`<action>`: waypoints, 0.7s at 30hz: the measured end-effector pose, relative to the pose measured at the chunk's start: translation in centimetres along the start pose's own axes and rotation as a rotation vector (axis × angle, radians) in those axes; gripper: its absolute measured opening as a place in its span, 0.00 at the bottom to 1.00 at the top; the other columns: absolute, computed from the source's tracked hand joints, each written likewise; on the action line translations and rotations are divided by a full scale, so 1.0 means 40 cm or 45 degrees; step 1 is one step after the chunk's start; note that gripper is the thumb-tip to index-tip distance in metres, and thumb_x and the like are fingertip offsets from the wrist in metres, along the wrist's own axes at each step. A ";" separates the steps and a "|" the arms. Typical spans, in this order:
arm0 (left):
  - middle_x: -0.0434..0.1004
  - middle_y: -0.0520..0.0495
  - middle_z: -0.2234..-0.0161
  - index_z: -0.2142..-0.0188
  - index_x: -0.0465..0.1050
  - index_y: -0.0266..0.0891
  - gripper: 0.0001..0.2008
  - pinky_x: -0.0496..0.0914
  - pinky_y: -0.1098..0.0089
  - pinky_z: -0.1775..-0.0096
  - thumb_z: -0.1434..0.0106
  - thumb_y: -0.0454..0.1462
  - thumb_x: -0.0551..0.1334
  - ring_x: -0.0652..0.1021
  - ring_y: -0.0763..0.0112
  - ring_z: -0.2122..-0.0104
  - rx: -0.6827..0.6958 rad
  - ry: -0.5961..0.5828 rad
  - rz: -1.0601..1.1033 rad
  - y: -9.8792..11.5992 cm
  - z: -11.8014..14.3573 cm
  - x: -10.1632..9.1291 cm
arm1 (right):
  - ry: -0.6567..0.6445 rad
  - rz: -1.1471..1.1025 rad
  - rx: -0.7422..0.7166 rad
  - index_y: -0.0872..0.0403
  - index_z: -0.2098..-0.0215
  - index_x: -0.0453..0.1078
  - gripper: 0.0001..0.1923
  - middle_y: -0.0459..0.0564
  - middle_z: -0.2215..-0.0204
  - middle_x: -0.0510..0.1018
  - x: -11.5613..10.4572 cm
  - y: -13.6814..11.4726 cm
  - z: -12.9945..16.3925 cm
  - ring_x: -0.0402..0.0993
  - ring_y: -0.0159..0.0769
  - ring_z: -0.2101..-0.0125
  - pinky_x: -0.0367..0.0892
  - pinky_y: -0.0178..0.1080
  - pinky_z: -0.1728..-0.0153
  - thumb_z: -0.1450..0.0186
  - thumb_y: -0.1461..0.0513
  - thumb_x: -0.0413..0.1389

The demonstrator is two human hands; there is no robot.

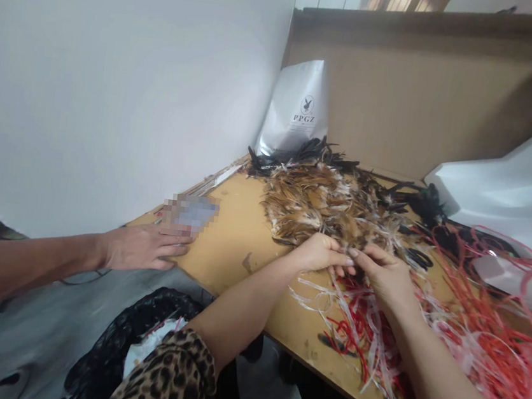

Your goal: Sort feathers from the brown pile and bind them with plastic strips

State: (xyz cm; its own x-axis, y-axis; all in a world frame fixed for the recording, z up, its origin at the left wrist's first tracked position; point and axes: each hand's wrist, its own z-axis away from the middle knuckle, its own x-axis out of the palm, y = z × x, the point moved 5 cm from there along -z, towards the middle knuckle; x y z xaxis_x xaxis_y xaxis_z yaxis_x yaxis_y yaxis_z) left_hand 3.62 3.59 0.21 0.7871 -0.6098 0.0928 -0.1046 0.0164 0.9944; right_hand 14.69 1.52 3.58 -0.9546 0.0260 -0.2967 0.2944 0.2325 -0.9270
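My left hand (pixel 320 254) is closed in a pinch at the near edge of a pile of brown feathers (pixel 319 196). Facing it, my right hand (pixel 385 274) pinches too, its thumb and finger meeting the left fingertips. Whatever lies between them is too small to make out; feathers show right behind. Below and right of both hands spread tangled red strips (pixel 494 341) and whitish clear strips (pixel 377 340). Black feathers (pixel 319 151) fringe the far side of the pile.
Another person's hand (pixel 145 246) rests at the left table edge beside a blurred-out phone-like object (pixel 192 213). A silver PPGZ bag (pixel 299 113) stands behind the feathers, before a cardboard panel (pixel 416 101). A black bag (pixel 105 348) lies below the wooden table (pixel 222 246). White sheeting (pixel 512 183) hangs right.
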 end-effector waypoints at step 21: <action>0.74 0.44 0.74 0.73 0.72 0.30 0.20 0.65 0.74 0.75 0.56 0.47 0.63 0.71 0.78 0.79 -0.059 0.087 0.236 -0.012 -0.008 -0.003 | 0.058 -0.323 0.177 0.53 0.82 0.61 0.14 0.44 0.85 0.68 0.012 0.068 -0.012 0.64 0.30 0.82 0.61 0.34 0.80 0.51 0.54 0.59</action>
State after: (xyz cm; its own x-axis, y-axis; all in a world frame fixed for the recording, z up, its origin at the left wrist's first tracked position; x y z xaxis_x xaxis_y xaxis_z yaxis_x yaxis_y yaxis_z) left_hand 3.76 3.93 -0.25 0.7965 -0.5379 0.2762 -0.2247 0.1608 0.9611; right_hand 15.00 2.63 1.04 -0.9987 0.0281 -0.0434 0.0461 0.1017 -0.9937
